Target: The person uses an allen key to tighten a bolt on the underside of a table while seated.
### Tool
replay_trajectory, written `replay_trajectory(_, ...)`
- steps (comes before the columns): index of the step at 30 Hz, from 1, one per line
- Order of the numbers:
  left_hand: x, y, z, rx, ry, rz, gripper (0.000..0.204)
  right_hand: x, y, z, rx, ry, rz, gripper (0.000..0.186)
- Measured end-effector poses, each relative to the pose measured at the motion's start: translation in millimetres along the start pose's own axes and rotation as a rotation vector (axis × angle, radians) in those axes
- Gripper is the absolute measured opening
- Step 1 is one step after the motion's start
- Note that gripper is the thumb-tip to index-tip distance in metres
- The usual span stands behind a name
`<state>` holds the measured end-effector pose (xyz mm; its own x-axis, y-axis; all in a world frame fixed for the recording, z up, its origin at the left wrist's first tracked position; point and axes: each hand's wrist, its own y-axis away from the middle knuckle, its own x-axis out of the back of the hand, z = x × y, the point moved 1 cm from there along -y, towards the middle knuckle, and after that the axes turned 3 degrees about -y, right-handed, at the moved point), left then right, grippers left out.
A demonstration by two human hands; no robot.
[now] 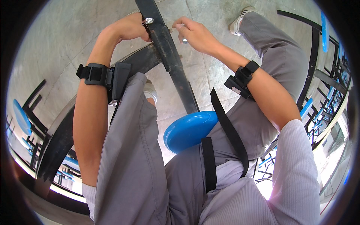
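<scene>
A black metal beam (pixel 165 48), with bolt ends along its side, runs from the top of the view down toward a blue round seat (pixel 191 129). My left hand (pixel 127 28) is bent against the beam's left side, its fingers curled and partly hidden. A small shiny silver metal piece (pixel 149 21) shows at its fingertips against the beam; its kind is unclear. Just right of the beam, apart from it, my right hand (pixel 197 36) is curled closed. A small silver metal piece (pixel 184 40) shows beneath its fingers, too covered to name.
A black crossbar (pixel 140 60) joins the beam from the left, close to my knee. Black straps (pixel 228 131) lie across my lap. More blue seats (pixel 21 117) on black frames stand at left, and further black frames (pixel 314 56) at right. Grey tiled floor (pixel 213 75) lies below.
</scene>
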<state>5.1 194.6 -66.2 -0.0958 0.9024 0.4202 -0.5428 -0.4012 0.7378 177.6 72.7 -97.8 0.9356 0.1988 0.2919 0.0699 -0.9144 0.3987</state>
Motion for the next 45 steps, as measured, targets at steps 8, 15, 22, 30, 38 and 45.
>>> replay_trajectory(8, 0.8, -1.5, 0.1, 0.029, -0.044, -0.019, 0.025, -0.2, 0.4, -7.4, -0.015, -0.019, -0.075, 0.022)
replay_trajectory(15, 3.0, 2.7, 4.9, -0.027, 0.025, -0.071, 0.024, -0.4, -0.1, -7.1, -0.031, -0.026, -0.080, 0.022)
replay_trajectory(22, 3.3, 1.0, 1.2, -0.004, -0.009, -0.073, 0.027, -2.4, -0.8, -11.2, -0.055, 0.009, -0.051, 0.023)
replay_trajectory(30, 4.6, 6.8, 2.6, -0.044, 0.045, -0.002, 0.029, -4.7, -3.1, -13.2, -0.089, 0.099, -0.086, 0.024)
replay_trajectory(38, 3.2, 7.6, 1.4, -0.052, 0.016, 0.007, 0.032, -6.6, -6.0, -14.5, -0.097, 0.199, -0.087, 0.026)
replay_trajectory(45, 3.6, 4.5, 0.5, 0.001, 0.005, -0.024, 0.036, -8.8, -7.8, -10.5, -0.101, 0.193, -0.065, 0.026)
